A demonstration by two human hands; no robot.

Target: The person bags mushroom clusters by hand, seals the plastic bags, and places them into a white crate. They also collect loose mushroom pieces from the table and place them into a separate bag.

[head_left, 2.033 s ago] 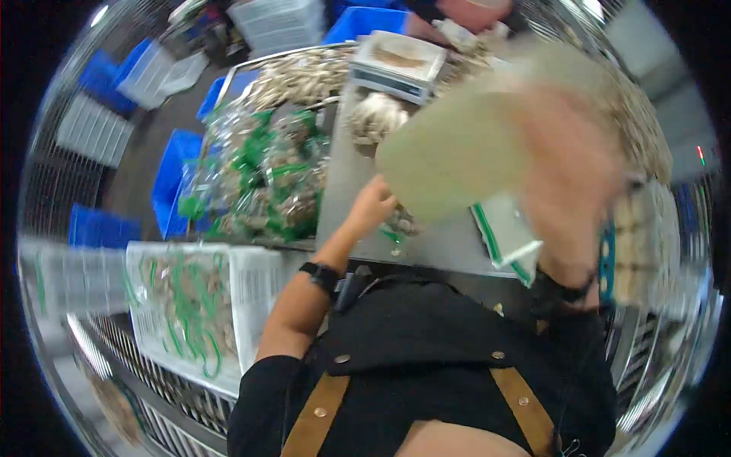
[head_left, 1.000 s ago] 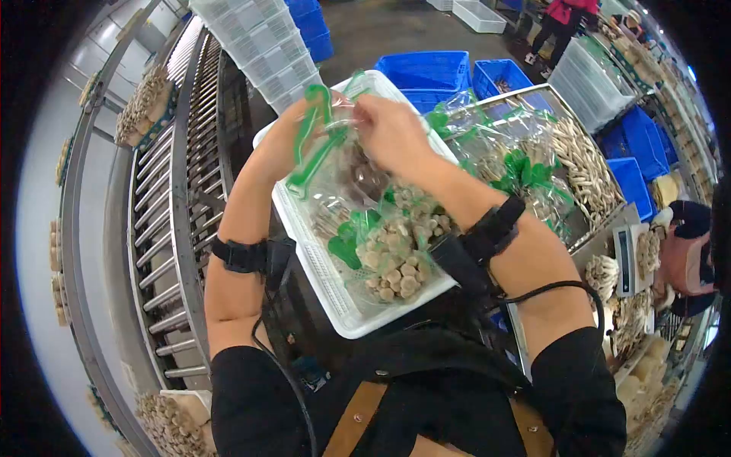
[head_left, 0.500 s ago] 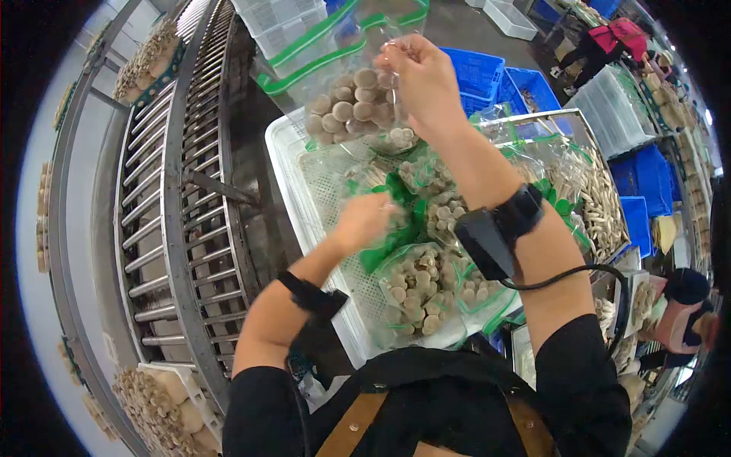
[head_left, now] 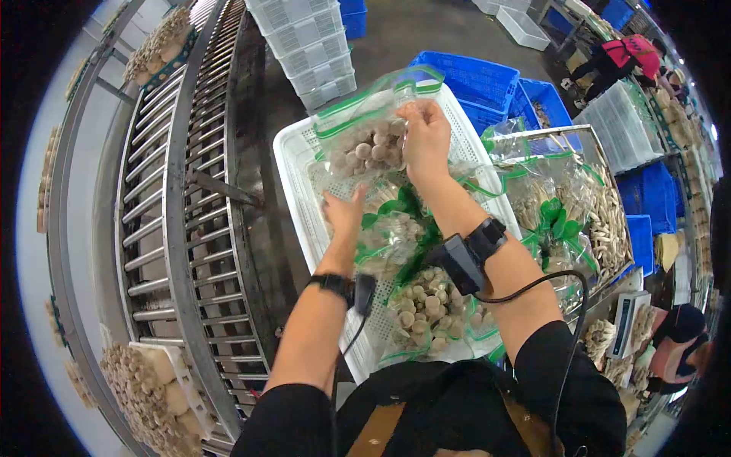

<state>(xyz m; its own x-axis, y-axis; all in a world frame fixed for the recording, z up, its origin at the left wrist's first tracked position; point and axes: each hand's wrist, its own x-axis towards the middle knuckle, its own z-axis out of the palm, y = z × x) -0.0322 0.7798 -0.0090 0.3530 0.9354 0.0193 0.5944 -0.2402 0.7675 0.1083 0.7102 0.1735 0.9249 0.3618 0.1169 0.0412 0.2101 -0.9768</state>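
While my right hand (head_left: pixel 426 133) pinches the right edge of a clear, green-topped mushroom bag (head_left: pixel 367 152) at the far end of a white crate (head_left: pixel 290 156), my left hand (head_left: pixel 345 213) sits apart below it, thumb and fingers spread; I can't tell whether it touches the bag. Filled bags (head_left: pixel 430 308) lie nearer me inside.

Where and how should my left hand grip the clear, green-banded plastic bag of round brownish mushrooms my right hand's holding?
I'd pinch the clear plastic bag at the left end of its nearer green band, coming from the left: the film looks flat there, while round mushrooms bulge below and the right hand has the right side.
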